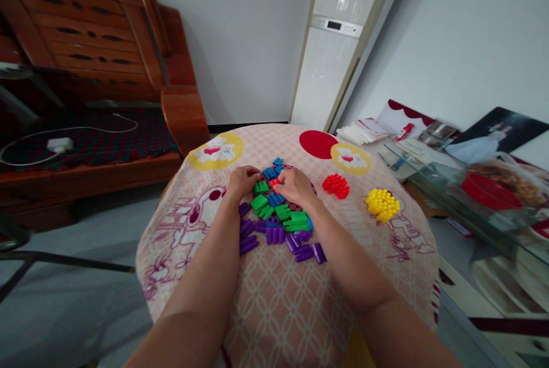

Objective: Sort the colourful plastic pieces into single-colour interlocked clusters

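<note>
both hands work the mixed pile of pegs (278,214) mid-surface, the right hand (294,185) pinching a red peg (274,183), the left hand (242,179) curled, grip unclear, and a forearm sweep could scatter purple pegs (306,251) toward the cloth's (274,311) edge.

Red piece (274,183) mostly hidden between fingers, right hand (295,186) covering blocks beneath, both elbows cut off below

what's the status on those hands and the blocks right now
Left hand curled on the mixed block pile. Right hand pinching a red block. Red heap and yellow heap apart at right; nothing blocking.
</note>
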Demonstrator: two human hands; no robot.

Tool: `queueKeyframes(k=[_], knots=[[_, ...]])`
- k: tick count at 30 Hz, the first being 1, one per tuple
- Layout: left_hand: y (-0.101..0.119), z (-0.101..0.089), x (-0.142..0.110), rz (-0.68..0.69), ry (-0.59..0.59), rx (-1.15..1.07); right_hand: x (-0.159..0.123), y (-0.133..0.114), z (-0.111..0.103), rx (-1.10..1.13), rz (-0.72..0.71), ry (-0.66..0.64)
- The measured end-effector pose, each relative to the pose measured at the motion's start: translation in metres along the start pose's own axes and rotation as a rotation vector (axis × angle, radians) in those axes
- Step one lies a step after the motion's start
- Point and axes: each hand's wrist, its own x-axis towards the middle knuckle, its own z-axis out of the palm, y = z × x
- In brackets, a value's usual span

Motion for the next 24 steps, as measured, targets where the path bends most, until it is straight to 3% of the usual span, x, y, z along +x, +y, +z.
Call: queueKeyframes(k=[5,9,12,15,24], knots=[[-0.001,0.002,0.000,-0.002,0.010,-0.015,-0.043,0.064,-0.014,0.349,0.125,0.281],[0.000,0.002,0.000,-0.011,0.013,-0.026,-0.072,0.118,-0.018,0.339,0.289,0.470],[0.000,0.001,-0.001,-0.001,0.017,-0.019,-0.083,0.143,-0.015,0.270,0.369,0.546],[0.000,0.001,-0.001,0.007,0.016,-0.019,-0.085,0.150,-0.011,0.219,0.403,0.558],[-0.002,0.002,0.001,0.001,0.013,-0.002,-0.075,0.140,-0.005,0.018,0.485,0.527]])
